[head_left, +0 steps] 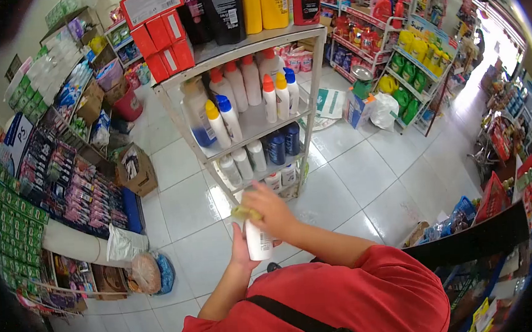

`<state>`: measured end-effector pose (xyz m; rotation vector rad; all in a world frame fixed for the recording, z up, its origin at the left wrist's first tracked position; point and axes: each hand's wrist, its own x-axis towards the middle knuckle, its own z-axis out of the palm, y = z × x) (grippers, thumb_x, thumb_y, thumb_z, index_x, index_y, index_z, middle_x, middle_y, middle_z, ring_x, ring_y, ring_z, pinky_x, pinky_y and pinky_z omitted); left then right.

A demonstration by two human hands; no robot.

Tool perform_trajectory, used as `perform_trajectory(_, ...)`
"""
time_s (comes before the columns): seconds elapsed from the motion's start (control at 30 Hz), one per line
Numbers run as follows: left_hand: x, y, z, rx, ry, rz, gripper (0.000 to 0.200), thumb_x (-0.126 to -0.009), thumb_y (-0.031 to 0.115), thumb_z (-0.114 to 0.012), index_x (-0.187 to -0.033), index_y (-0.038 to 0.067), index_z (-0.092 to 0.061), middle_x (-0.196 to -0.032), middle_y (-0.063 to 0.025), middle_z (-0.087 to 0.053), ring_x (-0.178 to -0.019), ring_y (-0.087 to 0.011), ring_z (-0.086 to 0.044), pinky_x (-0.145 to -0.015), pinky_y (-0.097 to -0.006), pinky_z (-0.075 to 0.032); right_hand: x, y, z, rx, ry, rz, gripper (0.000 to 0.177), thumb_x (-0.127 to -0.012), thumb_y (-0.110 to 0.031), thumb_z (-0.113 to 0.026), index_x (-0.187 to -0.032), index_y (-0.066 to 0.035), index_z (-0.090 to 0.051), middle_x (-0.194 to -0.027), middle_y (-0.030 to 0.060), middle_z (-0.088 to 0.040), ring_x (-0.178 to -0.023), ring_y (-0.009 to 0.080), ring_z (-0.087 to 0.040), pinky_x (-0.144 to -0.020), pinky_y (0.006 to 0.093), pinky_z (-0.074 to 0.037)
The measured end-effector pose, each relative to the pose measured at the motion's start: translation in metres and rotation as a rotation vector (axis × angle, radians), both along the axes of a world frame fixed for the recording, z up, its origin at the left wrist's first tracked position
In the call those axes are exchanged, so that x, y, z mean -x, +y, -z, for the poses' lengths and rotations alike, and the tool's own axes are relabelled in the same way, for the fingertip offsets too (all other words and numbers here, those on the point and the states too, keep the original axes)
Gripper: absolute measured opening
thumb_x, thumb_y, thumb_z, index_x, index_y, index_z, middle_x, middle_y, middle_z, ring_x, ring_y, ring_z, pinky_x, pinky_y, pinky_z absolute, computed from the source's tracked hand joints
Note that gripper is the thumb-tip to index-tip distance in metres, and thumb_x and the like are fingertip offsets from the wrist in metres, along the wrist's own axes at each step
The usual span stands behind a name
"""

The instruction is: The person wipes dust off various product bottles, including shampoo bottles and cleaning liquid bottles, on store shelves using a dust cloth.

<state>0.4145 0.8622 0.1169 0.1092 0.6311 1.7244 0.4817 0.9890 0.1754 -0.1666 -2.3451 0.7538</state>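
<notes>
White bottle in cupped left hand, right hand clutching cloth

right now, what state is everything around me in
White bottle: held in left hand; cap hidden
Yellowish cloth: bunched in right hand, against the bottle
Red-capped bottle: closed, upright
Red boxes: stacked
Cardboard box: open-topped, things inside
</notes>
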Motion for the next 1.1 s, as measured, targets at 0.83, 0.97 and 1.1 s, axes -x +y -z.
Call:
perform_trajectory(0.83, -0.024, 0.192, -0.029, 0.065, 0.293, -0.586, 0.049, -0.089, 0.034, -0.035, -0.127, 0.003, -0.038, -0.118, -0.0142, -0.051, -0.108, -0.0264, -0.049, -0.093, -0.0368, -0.038, -0.12, 0.139, 0.025, 0.322, 0.018, -0.28, 0.025, -0.075, -0.008, -0.06, -0.1, -0.003, -0.056, -0.113, 0.014, -0.055, -0.106, 0.0302, -0.052, -0.087, 0.0353, -0.043)
perform_trajectory(0.97, -0.002, 0.224, -0.034, 0.166, 0.66, -0.807, 0.051, -0.086, 0.018, -0.046, -0.132, 0.003, -0.031, -0.127, -0.0112, -0.042, -0.117, -0.023, -0.04, -0.098, -0.0339, -0.031, -0.15, 0.171, 0.023, 0.359, -0.023, -0.293, 0.022, -0.076, -0.009, -0.06, -0.097, -0.003, -0.057, -0.11, 0.0144, -0.057, -0.101, 0.03, -0.054, -0.085, 0.0347, -0.044)
perform_trajectory(1.1, 0.022, 0.25, -0.042, 0.163, 0.798, -0.875, 0.063, -0.075, 0.006, -0.049, -0.134, 0.004, -0.027, -0.127, -0.0101, -0.039, -0.117, -0.0222, -0.038, -0.098, -0.0318, -0.028, -0.166, 0.192, 0.036, 0.42, 0.004, -0.193, 0.021, -0.075, -0.007, -0.06, -0.095, -0.001, -0.058, -0.109, 0.0152, -0.058, -0.1, 0.0288, -0.056, -0.085, 0.0336, -0.044)
